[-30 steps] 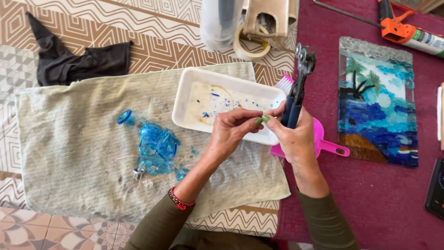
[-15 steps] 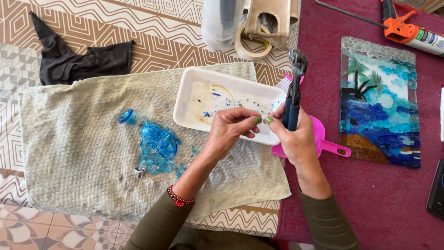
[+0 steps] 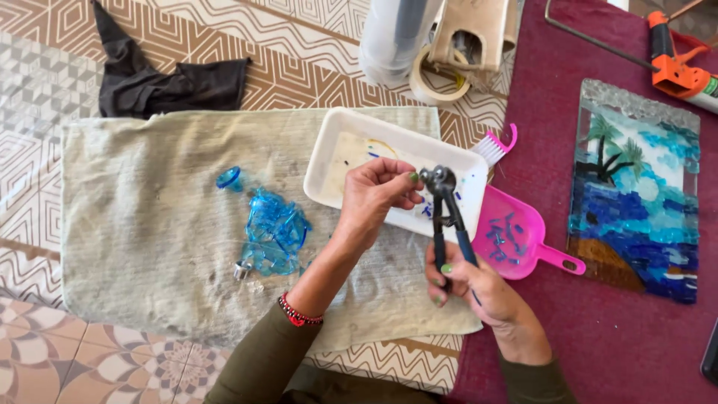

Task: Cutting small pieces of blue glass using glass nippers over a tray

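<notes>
My right hand (image 3: 471, 288) grips the blue handles of wheeled glass nippers (image 3: 443, 196), whose metal head points up over a white foam tray (image 3: 336, 161). My left hand (image 3: 376, 194) is pinched shut just left of the nipper head, fingertips with green nails almost touching it; whatever small piece it holds is too small to see. The tray holds a few blue glass chips. A heap of broken blue glass (image 3: 273, 232) lies on a grey-green towel (image 3: 134, 224) to the left.
A pink dustpan (image 3: 523, 239) with blue chips and a pink brush (image 3: 497, 146) lie right of the tray. A glass mosaic panel (image 3: 636, 187) of palms and sea rests on the maroon cloth. Tape roll (image 3: 437, 86), black cloth (image 3: 164, 86) and orange caulking gun (image 3: 677, 71) lie beyond.
My right hand slid down the nipper handles and tilted the tool, so its head now sits lower, over the tray beside my left fingertips. The view has shifted slightly.
</notes>
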